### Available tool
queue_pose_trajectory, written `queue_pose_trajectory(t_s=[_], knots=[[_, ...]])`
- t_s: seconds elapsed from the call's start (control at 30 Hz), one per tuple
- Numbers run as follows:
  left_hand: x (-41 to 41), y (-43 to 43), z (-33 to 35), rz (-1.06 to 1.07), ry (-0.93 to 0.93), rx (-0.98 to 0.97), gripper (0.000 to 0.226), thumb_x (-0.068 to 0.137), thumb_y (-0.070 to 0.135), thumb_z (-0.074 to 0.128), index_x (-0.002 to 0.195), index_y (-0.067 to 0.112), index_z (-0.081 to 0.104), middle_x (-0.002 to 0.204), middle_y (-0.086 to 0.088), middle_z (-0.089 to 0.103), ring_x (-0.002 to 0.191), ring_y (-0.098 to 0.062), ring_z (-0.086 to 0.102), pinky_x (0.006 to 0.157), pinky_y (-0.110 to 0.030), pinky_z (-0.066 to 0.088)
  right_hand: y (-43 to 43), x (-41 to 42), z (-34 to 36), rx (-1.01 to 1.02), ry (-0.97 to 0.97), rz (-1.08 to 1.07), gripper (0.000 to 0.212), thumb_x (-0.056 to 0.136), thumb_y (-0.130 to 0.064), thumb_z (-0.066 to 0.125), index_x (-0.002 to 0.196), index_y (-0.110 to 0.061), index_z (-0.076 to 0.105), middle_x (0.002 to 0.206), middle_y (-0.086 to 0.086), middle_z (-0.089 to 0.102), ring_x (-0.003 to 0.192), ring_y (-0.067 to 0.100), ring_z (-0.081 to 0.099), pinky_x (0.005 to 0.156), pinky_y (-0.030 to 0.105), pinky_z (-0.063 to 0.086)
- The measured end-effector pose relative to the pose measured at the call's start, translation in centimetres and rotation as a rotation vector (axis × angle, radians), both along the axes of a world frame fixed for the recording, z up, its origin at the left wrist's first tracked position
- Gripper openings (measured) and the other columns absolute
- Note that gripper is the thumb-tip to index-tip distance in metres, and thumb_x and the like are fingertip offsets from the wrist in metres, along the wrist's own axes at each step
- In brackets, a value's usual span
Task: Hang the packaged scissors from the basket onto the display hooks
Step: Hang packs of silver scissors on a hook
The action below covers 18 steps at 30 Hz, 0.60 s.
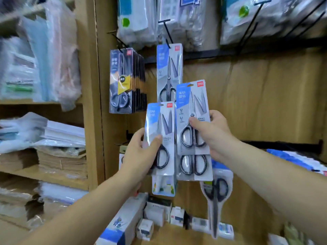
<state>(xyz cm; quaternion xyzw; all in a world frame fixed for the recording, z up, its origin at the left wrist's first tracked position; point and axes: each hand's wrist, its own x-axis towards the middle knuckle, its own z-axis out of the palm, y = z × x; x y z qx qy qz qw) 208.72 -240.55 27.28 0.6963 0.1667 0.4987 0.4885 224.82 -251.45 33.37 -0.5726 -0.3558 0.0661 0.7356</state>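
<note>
- While your right hand pinches its scissors pack, thumb in front and fingers behind, the pack stands upright with its hang hole at the top, above your grip.
- Your left hand grips a second pack likewise, lower and to the left.
- The black hook lies up and left of the right pack and carries one blue pack.
- Your right hand is nearer, so I judge it should lift first. The basket is out of view.
</note>
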Motion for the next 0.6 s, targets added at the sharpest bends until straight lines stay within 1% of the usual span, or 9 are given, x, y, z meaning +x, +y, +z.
queue_pose_trajectory(t_s=[0.07, 0.1, 0.13, 0.2, 0.27, 0.3, 0.37, 0.43, 0.6], knots=[[0.4, 0.2, 1.3, -0.046, 0.045, 0.078, 0.083, 0.082, 0.055, 0.085, 0.152, 0.038, 0.044, 0.137, 0.004, 0.067, 0.120, -0.012, 0.068, 0.093, -0.033, 0.060, 0.2, 0.8, 2.4, 0.014, -0.034, -0.022, 0.024, 0.092, -0.018, 0.079, 0.105, -0.022, 0.059, 0.109, 0.008, 0.075, 0.105, 0.033, 0.073, 0.096, 0.054, 0.060], [0.5, 0.3, 2.1, -0.032, 0.078, 0.119, 0.099, 0.076, 0.060, 0.086, 0.158, 0.049, 0.032, 0.150, 0.001, 0.058, 0.133, -0.020, 0.061, 0.102, -0.040, 0.057, 0.3, 1.1, 3.7, 0.025, -0.063, -0.030, 0.024, 0.092, -0.018, 0.079, 0.103, -0.024, 0.059, 0.108, 0.006, 0.074, 0.104, 0.032, 0.073, 0.096, 0.054, 0.060], [0.7, 0.5, 3.0, -0.020, 0.100, 0.162, 0.105, 0.074, 0.063, 0.086, 0.159, 0.056, 0.023, 0.155, -0.002, 0.051, 0.139, -0.024, 0.056, 0.106, -0.043, 0.054, 0.3, 1.3, 5.1, 0.037, -0.095, -0.035, 0.024, 0.092, -0.016, 0.078, 0.102, -0.026, 0.058, 0.107, 0.005, 0.074, 0.102, 0.030, 0.073, 0.095, 0.052, 0.060], [1.4, 0.9, 5.0, -0.022, 0.093, 0.238, 0.097, 0.077, 0.065, 0.081, 0.156, 0.061, 0.025, 0.154, -0.001, 0.053, 0.130, -0.021, 0.063, 0.102, -0.046, 0.058, 0.3, 1.8, 7.6, 0.052, -0.167, -0.051, 0.025, 0.093, -0.014, 0.077, 0.108, -0.024, 0.059, 0.108, 0.003, 0.073, 0.103, 0.028, 0.072, 0.094, 0.048, 0.060], [2.4, 1.4, 7.3, 0.007, 0.063, 0.270, 0.088, 0.078, 0.067, 0.077, 0.155, 0.056, 0.036, 0.146, 0.000, 0.054, 0.108, -0.020, 0.074, 0.090, -0.045, 0.064, 0.4, 2.2, 9.8, 0.050, -0.237, -0.073, 0.028, 0.095, -0.016, 0.075, 0.117, -0.022, 0.059, 0.109, 0.002, 0.071, 0.104, 0.026, 0.071, 0.092, 0.040, 0.059], [3.0, 1.9, 8.6, 0.046, 0.054, 0.291, 0.091, 0.075, 0.069, 0.076, 0.156, 0.052, 0.038, 0.145, 0.000, 0.053, 0.106, -0.018, 0.074, 0.091, -0.043, 0.063, 0.5, 2.4, 10.8, 0.057, -0.262, -0.079, 0.028, 0.095, -0.016, 0.074, 0.117, -0.022, 0.058, 0.107, 0.000, 0.070, 0.103, 0.025, 0.070, 0.091, 0.038, 0.059], [4.0, 3.1, 11.5, 0.112, 0.029, 0.341, 0.109, 0.063, 0.075, 0.082, 0.158, 0.046, 0.038, 0.144, 0.002, 0.052, 0.118, -0.011, 0.067, 0.102, -0.037, 0.058, 0.6, 2.6, 12.6, 0.077, -0.292, -0.082, 0.026, 0.095, -0.015, 0.074, 0.113, -0.023, 0.057, 0.104, -0.002, 0.068, 0.101, 0.024, 0.070, 0.086, 0.036, 0.058], [5.1, 4.2, 14.1, 0.140, 0.022, 0.384, 0.124, 0.051, 0.077, 0.090, 0.158, 0.046, 0.036, 0.142, 0.002, 0.054, 0.123, -0.011, 0.064, 0.105, -0.038, 0.056, 0.7, 2.6, 13.9, 0.093, -0.313, -0.088, 0.025, 0.095, -0.015, 0.073, 0.112, -0.023, 0.057, 0.101, -0.003, 0.067, 0.098, 0.023, 0.069, 0.079, 0.032, 0.056], [7.1, 5.4, 17.6, 0.166, 0.071, 0.400, 0.125, 0.048, 0.069, 0.091, 0.158, 0.046, 0.037, 0.141, 0.003, 0.049, 0.118, -0.016, 0.065, 0.100, -0.041, 0.059, 0.7, 2.9, 15.1, 0.104, -0.321, -0.087, 0.024, 0.096, -0.013, 0.072, 0.113, -0.021, 0.058, 0.101, -0.001, 0.068, 0.090, 0.020, 0.069, 0.071, 0.029, 0.056]])
